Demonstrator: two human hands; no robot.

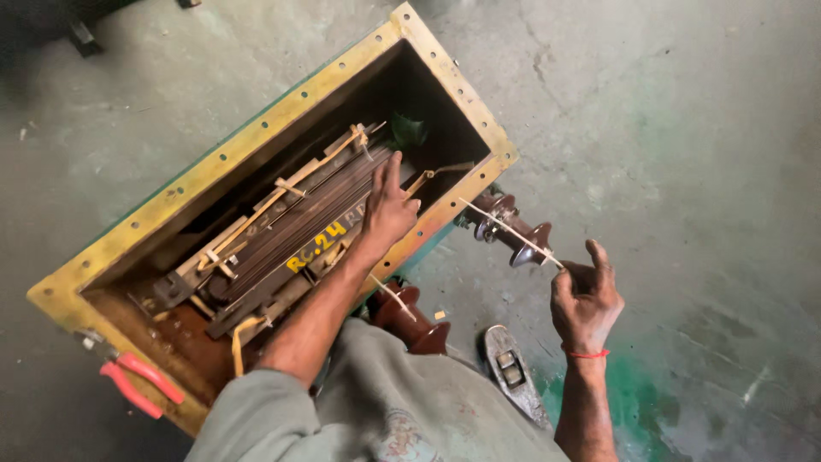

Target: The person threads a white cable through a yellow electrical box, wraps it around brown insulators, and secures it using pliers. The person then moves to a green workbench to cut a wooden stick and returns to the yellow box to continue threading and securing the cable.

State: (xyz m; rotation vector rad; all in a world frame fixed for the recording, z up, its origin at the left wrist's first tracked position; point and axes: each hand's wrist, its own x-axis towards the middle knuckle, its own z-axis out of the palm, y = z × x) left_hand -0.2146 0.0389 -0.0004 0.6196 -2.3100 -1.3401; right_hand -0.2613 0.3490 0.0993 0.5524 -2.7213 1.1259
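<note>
Grey sleeve: nearest to us, our grey sleeve point(282, 419) covers the upper left arm at the bottom edge of the view.
Red pliers: a pair of red-handled pliers point(137, 385) lies on the near corner of the tank's rim, apart from both hands.
Sandal: a foot in a sandal point(511, 372) rests on the concrete floor point(684, 171), just left of our right forearm.
Right hand: our right hand point(586, 304), with a red thread at the wrist, pinches the near end of a thin pale strip point(511, 233) between thumb and fingertips; the fingers are closed on it.
Strip: it runs from that pinch up and left, across the brown insulator, toward the tank's side flange.
Brown insulators: one ribbed brown insulator point(513, 231) sticks out of the tank's side behind the strip; a second point(409, 316) stands nearer, by our left forearm.
Left hand: our left hand point(386, 210) reaches inside the tank, fingers spread flat and resting on the top of the dark core; it grips nothing that we can see.
Core: the dark laminated core point(282, 231) with pale wooden strips lies lengthwise in the tank.
Tank: the open metal tank point(256, 141) has a yellowed, bolt-holed flange and green outer walls.
</note>
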